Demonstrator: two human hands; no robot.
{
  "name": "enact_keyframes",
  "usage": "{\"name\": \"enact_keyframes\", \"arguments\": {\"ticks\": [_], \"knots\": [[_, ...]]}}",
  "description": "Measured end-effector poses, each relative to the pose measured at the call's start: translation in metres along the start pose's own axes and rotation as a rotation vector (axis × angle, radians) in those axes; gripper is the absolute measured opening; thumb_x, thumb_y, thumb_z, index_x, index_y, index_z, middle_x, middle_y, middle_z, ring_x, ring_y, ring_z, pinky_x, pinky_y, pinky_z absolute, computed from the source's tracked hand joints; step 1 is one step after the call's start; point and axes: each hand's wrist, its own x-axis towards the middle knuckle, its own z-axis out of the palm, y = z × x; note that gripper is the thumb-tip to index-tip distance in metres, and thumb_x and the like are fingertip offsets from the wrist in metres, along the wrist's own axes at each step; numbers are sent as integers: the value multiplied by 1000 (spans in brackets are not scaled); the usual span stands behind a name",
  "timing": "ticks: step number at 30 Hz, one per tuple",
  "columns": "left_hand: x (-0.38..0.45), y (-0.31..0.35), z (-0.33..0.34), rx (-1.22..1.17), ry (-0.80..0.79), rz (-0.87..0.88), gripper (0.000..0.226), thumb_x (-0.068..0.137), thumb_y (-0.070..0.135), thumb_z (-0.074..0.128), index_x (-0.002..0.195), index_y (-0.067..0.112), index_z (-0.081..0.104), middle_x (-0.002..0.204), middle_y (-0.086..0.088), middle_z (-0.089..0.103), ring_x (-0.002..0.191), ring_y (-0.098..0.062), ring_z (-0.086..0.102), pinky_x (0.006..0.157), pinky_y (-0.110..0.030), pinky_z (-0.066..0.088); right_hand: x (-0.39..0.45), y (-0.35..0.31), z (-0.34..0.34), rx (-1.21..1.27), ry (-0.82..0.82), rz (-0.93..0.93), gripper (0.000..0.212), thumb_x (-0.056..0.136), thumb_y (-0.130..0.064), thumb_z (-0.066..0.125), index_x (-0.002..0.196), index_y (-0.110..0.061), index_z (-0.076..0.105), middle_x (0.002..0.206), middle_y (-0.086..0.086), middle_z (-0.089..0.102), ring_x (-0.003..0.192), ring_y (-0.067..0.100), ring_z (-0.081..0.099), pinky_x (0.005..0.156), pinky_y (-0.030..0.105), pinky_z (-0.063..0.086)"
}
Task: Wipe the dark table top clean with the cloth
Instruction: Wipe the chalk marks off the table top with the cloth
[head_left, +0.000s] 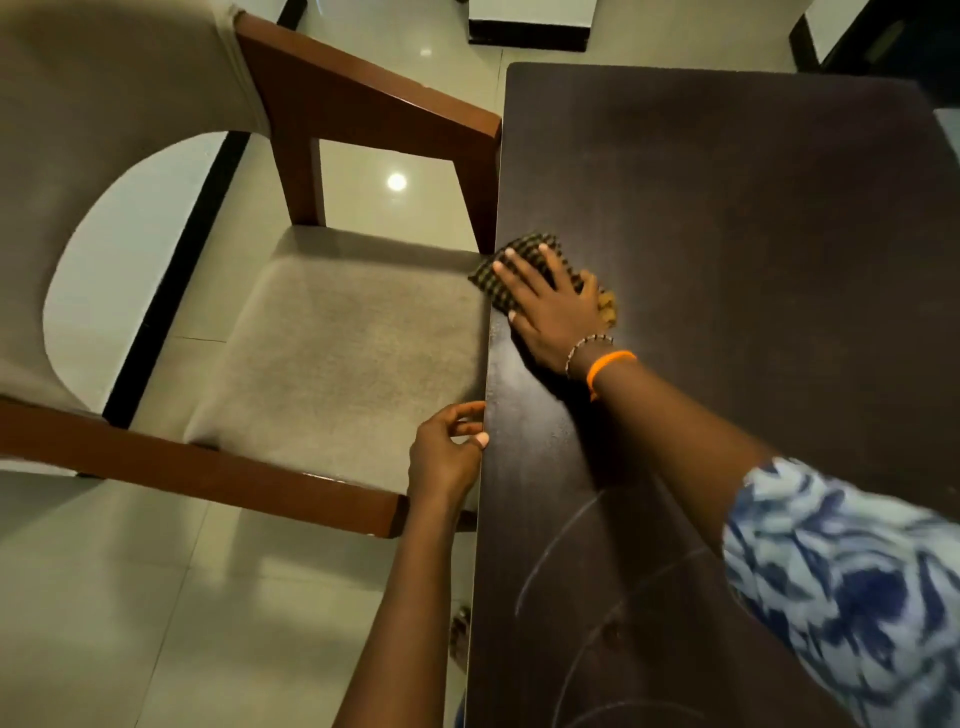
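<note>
The right hand (553, 306) lies flat, fingers spread, pressing the dark checked cloth (524, 265) onto the dark brown wooden tabletop (727, 249) at its left edge. The left hand (449, 452), fingers loosely curled, seems to touch that edge beside the beige cushioned wooden armchair (332, 353).

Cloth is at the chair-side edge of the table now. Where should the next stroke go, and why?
Probably draw the cloth back along the edge toward the body. The right hand presses it flat, partly overhanging the table top at its chair-side edge, and pale curved streaks remain nearer the body. The left hand rests at that edge.
</note>
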Motion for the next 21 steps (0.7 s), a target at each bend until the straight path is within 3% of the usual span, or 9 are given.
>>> {"name": "enact_keyframes", "arguments": {"ticks": [3,7,9,13,17,19,21], "knots": [[-15,-5,2,-99,38,-2,35,88,4,59,121,15,61,106,2,64,97,-11,58,89,-26,46,-76,-33,7,31,-35,-126,60,94,-40,31,149,-34,8,159,-7,6,146,26,2,98,53,25],[-60,-39,-3,-168,127,-24,35,92,-4,45,122,6,60,117,-11,65,106,-18,59,96,-32,47,-183,-63,21,72,18,-299,59,87,-40,36,145,-30,30,154,-4,29,141,29,27,90,50,40],[-73,-50,-6,-159,122,-20,37,92,-5,44,124,7,59,119,-7,64,110,-16,57,94,-24,44,-200,-66,22,57,6,-317,58,87,-40,37,144,-30,34,152,-4,33,140,29,31,89,49,42],[-73,-45,-10,-160,74,-13,39,96,4,45,132,14,51,123,-4,60,110,-12,55,89,-16,42,-167,-61,16,84,-8,-261,56,90,-38,33,145,-30,30,154,-5,28,142,27,24,92,50,36],[-72,-39,-9,-109,8,-6,40,97,8,43,135,20,48,114,6,56,87,2,54,59,-1,45,-100,-48,10,129,0,-39,57,95,-35,35,148,-30,16,159,-5,11,146,27,6,99,52,23],[-74,-35,-9,-82,-24,19,40,96,5,43,134,18,49,118,4,56,89,1,55,59,-1,46,-82,-44,6,116,3,7,57,95,-35,35,149,-30,15,159,-5,11,145,27,5,99,51,23],[-76,-33,-11,-57,-66,14,44,94,2,46,136,18,46,127,0,56,99,-10,59,73,-13,52,-90,-38,7,97,5,8,58,94,-35,35,149,-30,15,159,-6,11,145,27,6,99,50,25]]}}
